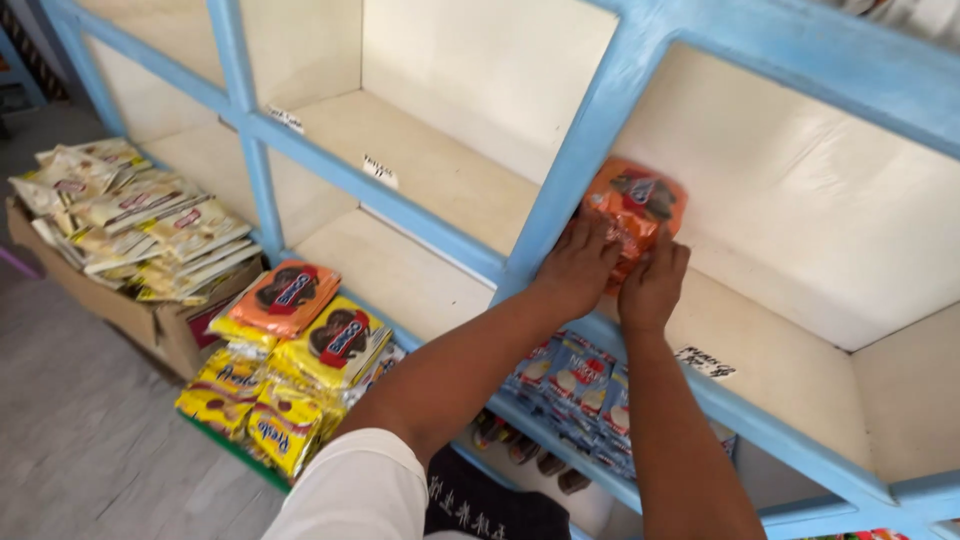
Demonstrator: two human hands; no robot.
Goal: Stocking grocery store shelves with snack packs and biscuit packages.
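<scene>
From the head camera, I am watching both hands setting an orange snack packet (634,208) upright on a shelf (800,330) in the blue-framed rack. The left hand (577,265) is gripping the packet's left side, fingers closed around it; the right hand (653,285) is pinching its lower right edge. I judge this as the placing step, calling for steadying the packet before letting go. More orange and yellow packets (300,340) are lying stacked below on the left.
</scene>
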